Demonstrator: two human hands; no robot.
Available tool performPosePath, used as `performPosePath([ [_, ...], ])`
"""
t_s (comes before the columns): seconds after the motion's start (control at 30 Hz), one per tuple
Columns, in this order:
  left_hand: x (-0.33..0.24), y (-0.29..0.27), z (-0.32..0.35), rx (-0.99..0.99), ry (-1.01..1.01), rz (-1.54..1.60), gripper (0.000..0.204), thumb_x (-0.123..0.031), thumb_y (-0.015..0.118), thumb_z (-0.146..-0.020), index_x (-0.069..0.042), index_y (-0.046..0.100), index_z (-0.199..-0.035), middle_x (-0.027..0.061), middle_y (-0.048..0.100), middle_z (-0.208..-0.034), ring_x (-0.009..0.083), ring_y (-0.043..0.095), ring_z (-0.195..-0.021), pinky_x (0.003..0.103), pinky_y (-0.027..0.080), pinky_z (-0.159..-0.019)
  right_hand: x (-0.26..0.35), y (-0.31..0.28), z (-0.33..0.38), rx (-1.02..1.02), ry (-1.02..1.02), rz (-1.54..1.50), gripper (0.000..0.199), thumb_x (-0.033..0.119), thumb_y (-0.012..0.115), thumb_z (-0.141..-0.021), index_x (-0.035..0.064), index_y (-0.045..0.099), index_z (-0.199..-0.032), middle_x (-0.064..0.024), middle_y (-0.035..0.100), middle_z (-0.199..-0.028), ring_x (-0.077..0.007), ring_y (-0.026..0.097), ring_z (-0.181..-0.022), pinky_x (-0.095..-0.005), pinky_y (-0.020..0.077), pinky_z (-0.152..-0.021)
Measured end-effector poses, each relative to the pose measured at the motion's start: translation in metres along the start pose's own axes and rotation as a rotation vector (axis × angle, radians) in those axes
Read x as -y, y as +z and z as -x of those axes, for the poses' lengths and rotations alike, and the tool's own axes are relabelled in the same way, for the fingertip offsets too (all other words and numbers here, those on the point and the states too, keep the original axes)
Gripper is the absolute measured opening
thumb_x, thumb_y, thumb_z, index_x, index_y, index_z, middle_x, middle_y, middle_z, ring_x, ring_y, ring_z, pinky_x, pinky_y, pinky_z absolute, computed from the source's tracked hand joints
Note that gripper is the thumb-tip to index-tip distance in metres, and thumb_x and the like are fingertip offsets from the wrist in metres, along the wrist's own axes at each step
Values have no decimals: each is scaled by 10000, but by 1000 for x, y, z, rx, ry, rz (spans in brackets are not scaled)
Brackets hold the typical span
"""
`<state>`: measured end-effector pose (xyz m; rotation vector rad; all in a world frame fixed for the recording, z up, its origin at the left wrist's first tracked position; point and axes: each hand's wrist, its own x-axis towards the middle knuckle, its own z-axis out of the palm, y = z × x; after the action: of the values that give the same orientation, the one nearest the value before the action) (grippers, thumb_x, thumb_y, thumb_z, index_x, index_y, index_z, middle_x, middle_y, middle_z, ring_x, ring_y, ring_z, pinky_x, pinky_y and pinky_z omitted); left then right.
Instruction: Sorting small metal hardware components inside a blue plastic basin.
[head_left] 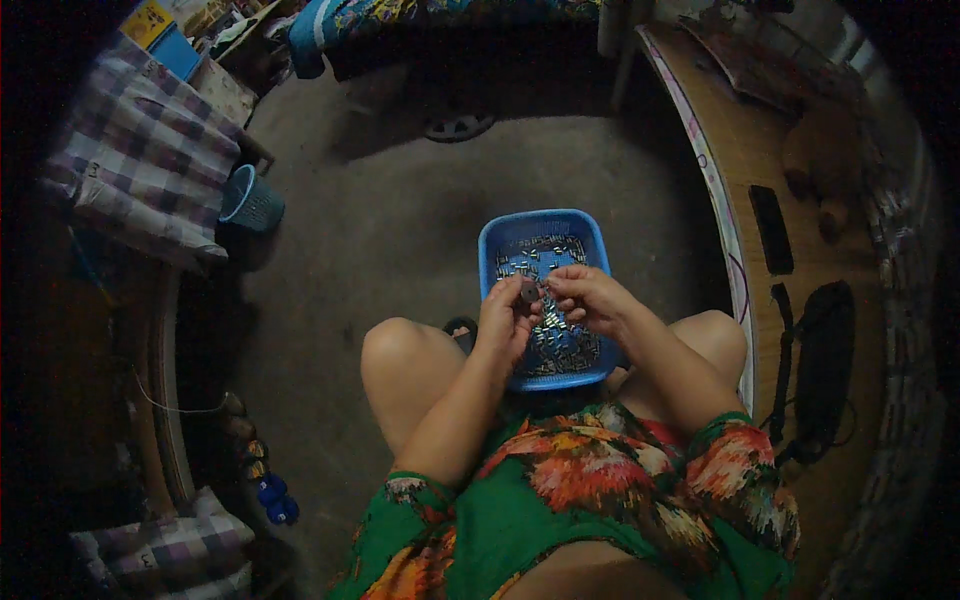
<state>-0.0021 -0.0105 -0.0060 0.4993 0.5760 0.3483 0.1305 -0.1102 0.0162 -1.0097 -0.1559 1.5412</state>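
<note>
A blue plastic basket (548,383) stands between my knees, with many small shiny metal pieces (553,342) spread over its bottom. Above it, my left hand (507,318) is closed around a small dark round piece (529,292) that seems to have a hole in its middle. Close beside it on the right, my right hand (588,298) is pinched, fingertips near the dark piece. Whatever sits between those right fingertips is too small to make out. Both hands are over the basket's middle and hide some of the metal pieces.
On the right runs a wooden table (765,350) bearing a black phone-like slab (771,230) and a dark bag-like item (825,365). A blue-green waste bin (252,200) stands left, beside a checked cloth (150,150). A round grey object (460,127) lies on the floor ahead.
</note>
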Motion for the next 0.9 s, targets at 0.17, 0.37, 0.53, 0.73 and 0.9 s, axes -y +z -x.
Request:
performPosePath([
  [0.17, 0, 1, 1, -3, -3, 3, 179, -240, 459, -856, -63, 478, -873, 74, 529, -729, 135, 467, -568, 241, 364, -471, -3, 1, -2, -58, -34, -20, 175, 79, 528, -811, 3, 504, -966, -75, 556, -850, -51, 465, -572, -146, 355, -411],
  [0.37, -1, 4, 2, -31, -11, -8, 198, -254, 470, -852, -57, 479, -880, 71, 525, -724, 132, 467, -563, 235, 366, -470, -2, 2, -1, -92, -46, 83, 173, 76, 540, -799, 7, 513, -955, -53, 560, -808, -53, 461, -571, -153, 351, -422],
  [0.53, -2, 4, 2, -33, -43, -17, 203, -258, 480, -849, -56, 486, -868, 70, 529, -722, 131, 489, -565, 229, 395, -463, -2, 10, 1, -185, -74, 297, 162, 130, 591, -771, 46, 545, -901, -12, 551, -740, -52, 436, -548, -161, 314, -422],
  [0.73, 0, 5, 2, -36, -62, -25, 196, -259, 509, -836, -65, 493, -860, 47, 531, -700, 125, 511, -566, 229, 422, -461, -3, 13, 1, -207, -129, 393, 146, 171, 620, -749, 68, 568, -839, 18, 528, -661, -43, 385, -483, -172, 271, -413],
  [0.9, 0, 3, 2, -35, -75, -38, 191, -259, 514, -835, -70, 495, -859, 37, 535, -700, 122, 517, -564, 232, 434, -466, -4, 19, 2, -231, -209, 486, 128, 158, 623, -744, 65, 575, -817, 25, 529, -663, -35, 402, -490, -171, 284, -416],
])
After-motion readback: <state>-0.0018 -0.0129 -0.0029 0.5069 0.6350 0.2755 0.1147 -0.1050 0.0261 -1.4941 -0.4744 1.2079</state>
